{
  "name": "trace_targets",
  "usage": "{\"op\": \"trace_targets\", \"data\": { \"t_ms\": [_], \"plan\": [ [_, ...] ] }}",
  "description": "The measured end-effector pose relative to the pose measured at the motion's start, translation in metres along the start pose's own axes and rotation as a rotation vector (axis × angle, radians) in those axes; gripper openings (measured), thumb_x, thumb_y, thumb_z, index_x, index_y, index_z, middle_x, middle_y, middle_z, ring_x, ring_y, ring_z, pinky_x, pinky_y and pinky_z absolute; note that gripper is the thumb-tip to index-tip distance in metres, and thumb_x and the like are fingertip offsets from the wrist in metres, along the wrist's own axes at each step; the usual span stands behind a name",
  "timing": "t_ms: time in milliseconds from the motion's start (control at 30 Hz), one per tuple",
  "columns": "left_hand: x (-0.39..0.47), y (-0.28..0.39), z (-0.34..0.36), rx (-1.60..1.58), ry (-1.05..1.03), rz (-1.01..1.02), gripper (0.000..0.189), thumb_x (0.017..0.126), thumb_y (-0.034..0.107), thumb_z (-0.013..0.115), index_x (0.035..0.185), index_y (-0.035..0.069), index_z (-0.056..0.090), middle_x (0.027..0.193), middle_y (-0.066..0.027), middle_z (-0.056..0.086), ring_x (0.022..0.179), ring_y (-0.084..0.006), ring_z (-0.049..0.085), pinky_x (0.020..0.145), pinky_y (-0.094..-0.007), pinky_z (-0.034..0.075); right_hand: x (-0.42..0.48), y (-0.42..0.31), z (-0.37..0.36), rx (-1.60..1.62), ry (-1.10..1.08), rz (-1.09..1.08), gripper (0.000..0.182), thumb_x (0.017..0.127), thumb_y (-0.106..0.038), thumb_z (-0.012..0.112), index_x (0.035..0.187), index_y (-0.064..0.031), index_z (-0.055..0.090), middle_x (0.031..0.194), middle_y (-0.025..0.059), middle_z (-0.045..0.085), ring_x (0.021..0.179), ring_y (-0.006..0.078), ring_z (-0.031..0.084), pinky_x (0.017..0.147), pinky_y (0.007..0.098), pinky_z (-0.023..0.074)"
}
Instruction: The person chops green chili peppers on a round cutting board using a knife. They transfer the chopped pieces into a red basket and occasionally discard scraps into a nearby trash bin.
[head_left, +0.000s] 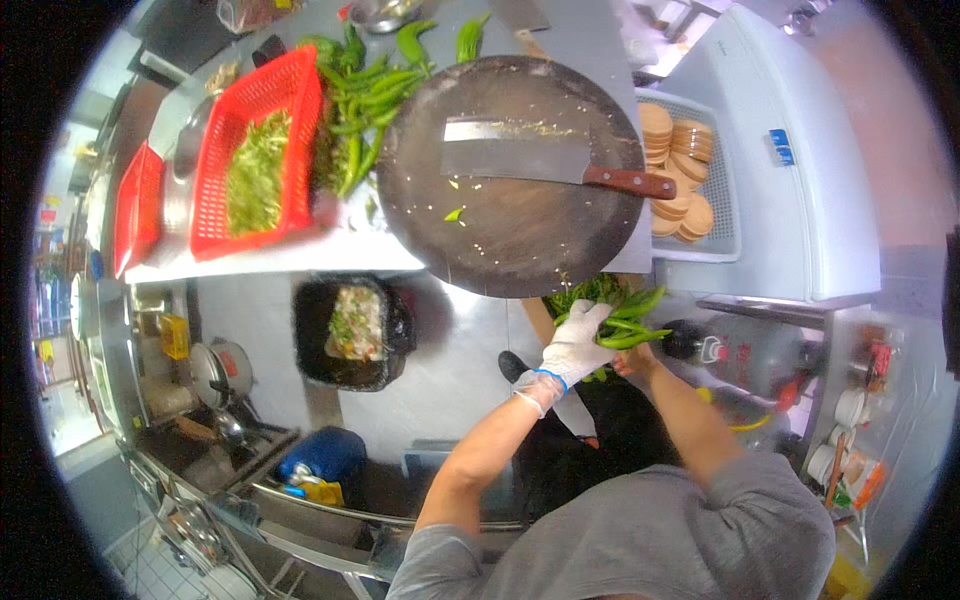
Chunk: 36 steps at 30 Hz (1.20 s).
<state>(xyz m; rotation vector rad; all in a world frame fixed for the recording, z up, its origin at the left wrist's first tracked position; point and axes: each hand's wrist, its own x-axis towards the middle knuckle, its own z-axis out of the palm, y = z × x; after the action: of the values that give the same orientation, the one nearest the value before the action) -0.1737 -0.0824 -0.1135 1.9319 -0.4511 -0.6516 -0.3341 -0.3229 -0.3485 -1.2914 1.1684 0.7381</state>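
My left hand (581, 330), in a white glove with a blue cuff edge, is closed around a bunch of long green peppers (630, 319), just below the near edge of the round chopping block (517, 225). Bare and partly hidden beneath the peppers, my right hand (636, 361) is close to the bunch; its grip cannot be made out. A cleaver (517, 157) with a wooden handle lies flat on the block among small green and pale scraps. More green peppers (375, 94) are heaped on the table left of the block.
A red plastic basket (300, 150) holds shredded green vegetable; another red basket (139, 210) stands farther left. Right of the block, a pale plastic basket (733, 187) holds round tan slices beside a white container (795, 150). A black-lined bin (401, 322) with scraps stands below the table.
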Motion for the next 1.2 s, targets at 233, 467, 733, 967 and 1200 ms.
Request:
{"op": "trace_targets", "data": {
  "t_ms": [233, 467, 733, 967, 1200],
  "plan": [
    [-0.032, 0.075, -0.053, -0.081, -0.033, 0.066, 0.059, 0.067, 0.014, 0.074, 0.121, 0.003, 0.053, 0.116, -0.0182, 0.051, 0.11, -0.0347, 0.053, 0.095, -0.0354, 0.043, -0.097, -0.033, 0.005, -0.265, 0.07, -0.168, 0.025, 0.091, -0.017, 0.05, 0.115, -0.0099, 0.053, 0.076, 0.0081, 0.06, 0.057, 0.0189, 0.061, 0.049, 0.0334, 0.0544],
    [-0.044, 0.109, -0.097, -0.348, 0.018, 0.185, 0.064, 0.068, 0.015, 0.073, 0.126, 0.004, 0.05, 0.118, -0.0154, 0.052, 0.114, -0.0273, 0.051, 0.1, -0.0336, 0.039, -0.134, -0.058, 0.031, 0.005, -0.002, -0.128, 0.024, 0.092, -0.015, 0.054, 0.114, -0.0087, 0.051, 0.088, 0.0111, 0.062, 0.069, 0.0243, 0.065, 0.055, 0.0391, 0.0574],
    [-0.026, 0.169, -0.265, -0.315, 0.305, 0.182, 0.057, 0.07, 0.004, 0.066, 0.125, 0.004, 0.049, 0.106, -0.0089, 0.059, 0.093, -0.0178, 0.058, 0.081, -0.0299, 0.05, -0.158, -0.041, 0.032, -0.028, -0.036, -0.288, 0.029, 0.092, -0.024, 0.057, 0.116, -0.0073, 0.05, 0.091, 0.0113, 0.061, 0.069, 0.0217, 0.064, 0.055, 0.0367, 0.0574],
    [0.016, 0.1, -0.369, -0.189, 0.689, 0.029, 0.058, 0.074, 0.009, 0.064, 0.129, 0.003, 0.049, 0.107, -0.0136, 0.062, 0.092, -0.0213, 0.06, 0.077, -0.0323, 0.052, -0.155, 0.0, -0.008, -0.004, 0.09, -0.082, 0.032, 0.09, -0.023, 0.059, 0.118, -0.0104, 0.053, 0.086, 0.0099, 0.064, 0.067, 0.0223, 0.065, 0.054, 0.0397, 0.0566],
    [0.055, 0.089, -0.376, 0.409, 0.715, -0.201, 0.066, 0.072, 0.014, 0.064, 0.136, 0.008, 0.047, 0.118, -0.0205, 0.057, 0.104, -0.0288, 0.059, 0.096, -0.0357, 0.045, -0.158, -0.008, -0.002, 0.046, 0.156, -0.238, 0.017, 0.09, -0.021, 0.058, 0.102, -0.0091, 0.058, 0.081, 0.008, 0.063, 0.064, 0.0204, 0.064, 0.052, 0.0377, 0.0543]
  ]
}}
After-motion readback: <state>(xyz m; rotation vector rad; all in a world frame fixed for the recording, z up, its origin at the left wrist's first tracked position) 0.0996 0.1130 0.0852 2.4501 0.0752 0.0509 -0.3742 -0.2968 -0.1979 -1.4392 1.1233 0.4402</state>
